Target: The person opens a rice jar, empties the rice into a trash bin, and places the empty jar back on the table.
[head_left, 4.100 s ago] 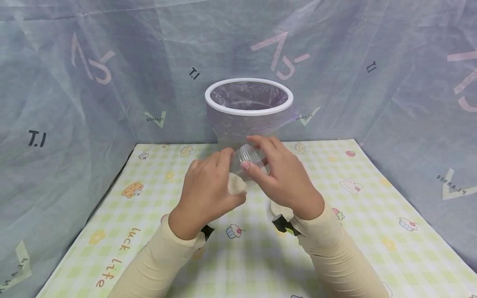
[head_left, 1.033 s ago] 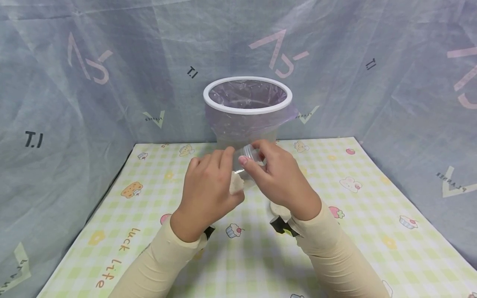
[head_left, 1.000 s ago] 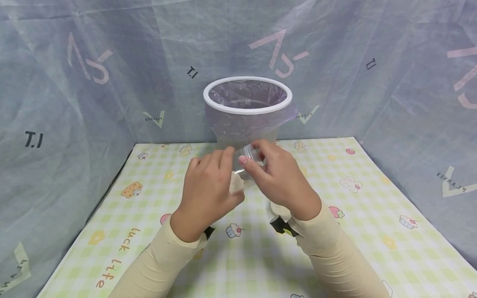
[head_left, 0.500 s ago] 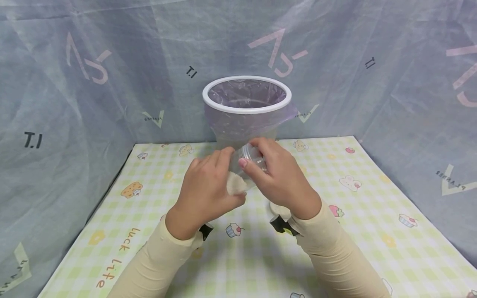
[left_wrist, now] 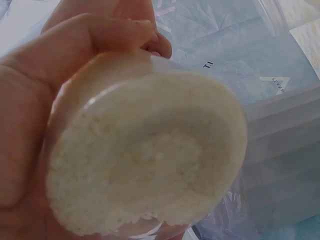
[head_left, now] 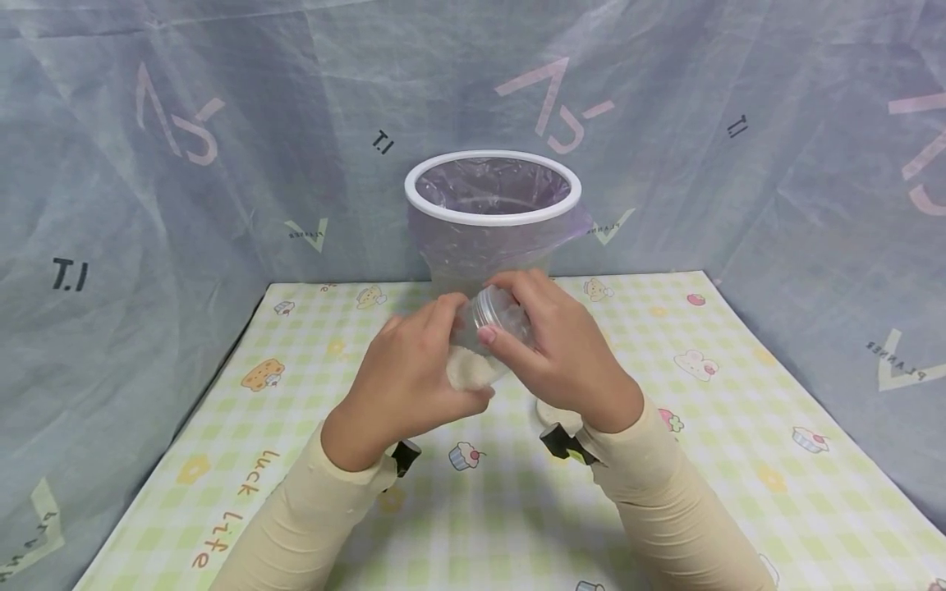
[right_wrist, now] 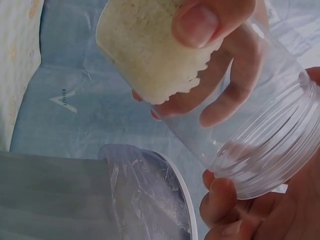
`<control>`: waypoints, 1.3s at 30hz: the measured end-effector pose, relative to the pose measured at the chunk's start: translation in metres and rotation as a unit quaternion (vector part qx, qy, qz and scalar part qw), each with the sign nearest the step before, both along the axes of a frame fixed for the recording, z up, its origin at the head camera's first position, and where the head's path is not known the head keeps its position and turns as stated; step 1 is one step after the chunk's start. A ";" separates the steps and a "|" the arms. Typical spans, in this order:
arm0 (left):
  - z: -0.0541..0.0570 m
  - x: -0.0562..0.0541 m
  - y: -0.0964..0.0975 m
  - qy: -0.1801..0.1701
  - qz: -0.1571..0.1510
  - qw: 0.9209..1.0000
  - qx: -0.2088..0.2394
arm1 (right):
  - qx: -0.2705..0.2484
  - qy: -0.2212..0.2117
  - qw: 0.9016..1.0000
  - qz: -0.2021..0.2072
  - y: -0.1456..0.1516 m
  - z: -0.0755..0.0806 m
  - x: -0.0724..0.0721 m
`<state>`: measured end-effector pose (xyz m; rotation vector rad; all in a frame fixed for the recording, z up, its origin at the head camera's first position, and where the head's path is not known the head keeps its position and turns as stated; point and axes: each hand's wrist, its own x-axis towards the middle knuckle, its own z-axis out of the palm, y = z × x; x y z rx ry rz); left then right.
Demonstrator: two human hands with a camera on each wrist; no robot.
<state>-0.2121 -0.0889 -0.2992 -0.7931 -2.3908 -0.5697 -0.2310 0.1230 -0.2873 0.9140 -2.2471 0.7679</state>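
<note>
L hand (head_left: 410, 369) curls fingers round tilted clear jar (head_left: 466, 330), R hand (head_left: 567, 349) pinches threaded neck (right_wrist: 272, 132) w/ fingers; slip or over-tipping cd prob. spill whitish contents (head_left: 469, 369) on bench (head_left: 739, 460).

Two grips (head_left: 406, 369) (head_left: 565, 349), one jar (head_left: 479, 351), one bin (head_left: 493, 220), one disc (head_left: 556, 416).

Left grip (head_left: 410, 373): wrist swung slightly outward compared with a second ago; the gap between thumb and index finger has widened.
White contents (head_left: 467, 369): a broader patch now shows in that gap.
Right grip (head_left: 565, 345): thumb tip sits lower on the jar (head_left: 466, 330), farther from the fingers.
Threaded neck (head_left: 484, 307): shifted a little left, more exposed.
</note>
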 end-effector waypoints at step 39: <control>-0.002 0.002 0.005 0.123 0.091 0.987 -0.049 | -0.022 -0.075 0.997 -0.013 -0.003 -0.002 -0.002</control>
